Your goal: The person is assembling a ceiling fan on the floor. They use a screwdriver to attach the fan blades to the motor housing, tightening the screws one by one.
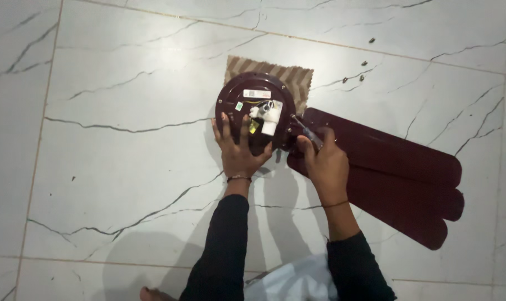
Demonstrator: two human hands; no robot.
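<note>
Lower edge of fan motor housing [247, 95] hidden under left hand [237, 151]. Tool [307, 132] in right hand [326, 164]: tip blurred, kind unclear, handle covered by fingers. Inner ends of fan blades [397, 167] hidden behind right hand. Woven mat [294, 78] mostly covered by housing. Small dark bits [364, 63] on floor [125, 167] too small to identify. Bare foot [152, 294] cut off by bottom edge.

Glossy white marble-look floor tiles [125, 167] with dark grey veins spreading everywhere around hands. Thin grout lines running far left of hands, above them and below them. Brown-and-beige zigzag mat [294, 78] lying on floor just above hands. Few small dark bits [365, 64] sitting on tile up and right of hands. Soft shadows falling on tile below hands; light reflecting faintly off tile surface.
</note>
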